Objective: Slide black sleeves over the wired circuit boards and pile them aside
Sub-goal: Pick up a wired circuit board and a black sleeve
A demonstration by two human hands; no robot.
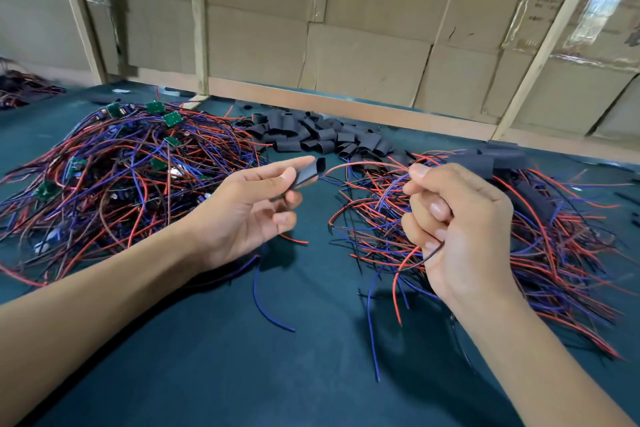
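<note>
My left hand (256, 208) pinches a black sleeve (310, 173) between thumb and fingers, its open end pointing right. My right hand (457, 222) is closed on a bunch of red, blue and black wires (398, 274) that hang below the fist and arch from it toward the sleeve's mouth. Whether a circuit board sits inside the sleeve is hidden. At left lies a tangle of wired green circuit boards (114, 170). Loose black sleeves (318, 137) are heaped at the back centre. A pile of sleeved boards with wires (540, 218) spreads at right.
Everything rests on a dark green cloth-covered table (242, 357). A wooden rail and cardboard wall (346, 45) close off the back edge. Another small wire heap (20, 87) lies at far left. A single loose blue wire (266, 305) lies near the middle.
</note>
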